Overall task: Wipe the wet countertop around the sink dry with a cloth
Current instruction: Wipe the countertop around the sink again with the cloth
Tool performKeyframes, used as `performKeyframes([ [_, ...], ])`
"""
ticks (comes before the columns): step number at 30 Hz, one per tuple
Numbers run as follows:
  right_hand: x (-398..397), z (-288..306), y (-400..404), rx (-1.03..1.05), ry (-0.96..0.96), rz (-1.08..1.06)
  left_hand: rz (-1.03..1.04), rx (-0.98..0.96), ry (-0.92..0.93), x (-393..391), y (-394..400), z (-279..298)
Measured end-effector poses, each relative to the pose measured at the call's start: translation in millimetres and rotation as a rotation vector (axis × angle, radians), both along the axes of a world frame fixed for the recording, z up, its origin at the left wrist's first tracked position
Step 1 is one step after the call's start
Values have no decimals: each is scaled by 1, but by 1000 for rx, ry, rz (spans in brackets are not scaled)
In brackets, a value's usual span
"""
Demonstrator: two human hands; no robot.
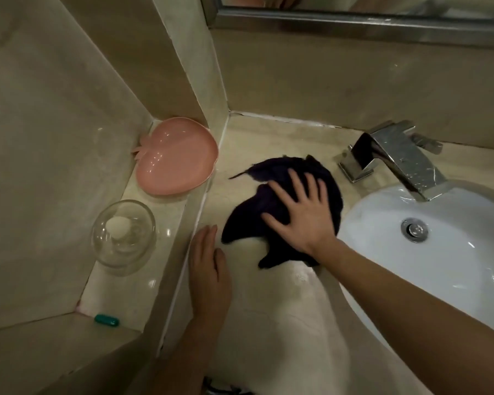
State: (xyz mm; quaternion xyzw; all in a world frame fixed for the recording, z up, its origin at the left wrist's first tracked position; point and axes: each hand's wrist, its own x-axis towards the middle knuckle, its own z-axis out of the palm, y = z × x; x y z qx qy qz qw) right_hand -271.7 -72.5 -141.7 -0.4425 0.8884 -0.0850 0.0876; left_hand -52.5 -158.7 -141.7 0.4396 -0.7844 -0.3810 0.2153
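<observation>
I saw a beige stone worktop (283, 309) w/ a wet sheen near its front, tiled walls round it, white sink (454, 266) at right under a chrome tap (397, 158). Dark purple cloth (271, 195) lay crumpled on the worktop left of the sink. Right hand (303, 215) pressed flat on it, grip wide, fingers spread. Left hand (208, 269) rested flat beside the cloth, grip wide too.

cloth (283, 206): on countertop (268, 309), left of sink (411, 266)
faucet (397, 158): behind sink
plate (174, 155), bowl (123, 238): side ledge, far left
</observation>
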Motion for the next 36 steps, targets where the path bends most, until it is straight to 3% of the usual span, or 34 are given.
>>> performKeyframes([
  [5, 46, 6, 60, -51, 4, -93, 11, -29, -58, -4, 3, 1],
  [10, 152, 15, 71, -43, -144, 186, 2, -47, -63, -2, 0, 1],
  [20, 127, 10, 64, 45, -122, 436, -18, -68, -64, -2, -2, 2],
  [32, 23, 2, -92, -34, -32, 48, 14, -105, -88, -5, -2, -3],
  [36, 45, 5, -114, -97, -114, 24, 11, -183, -53, -7, -4, -7],
])
